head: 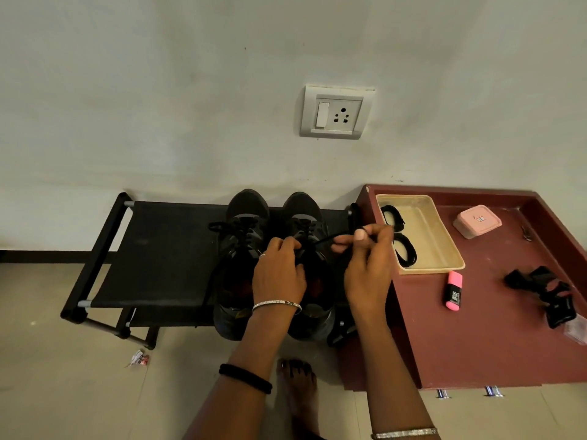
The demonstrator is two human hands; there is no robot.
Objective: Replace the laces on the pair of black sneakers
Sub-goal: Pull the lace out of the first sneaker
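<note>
Shoe rack (pixel 152 249) of black fabric stood leftmost, carrying both shoes with toes to the wall: the left sneaker (pixel 244 211), its bow loose, and the right sneaker (pixel 301 208) touching it. I saw the left hand (pixel 279 271) over the right sneaker, fingers curled down on its lace (pixel 319 242) at the eyelets. The right hand (pixel 370 265) pinched that lace's free end, drawn taut toward the beige tray (pixel 444 246), where spare laces (pixel 405 252) lay coiled. A pink highlighter (pixel 453 295) lay on the maroon table (pixel 492 344).
</note>
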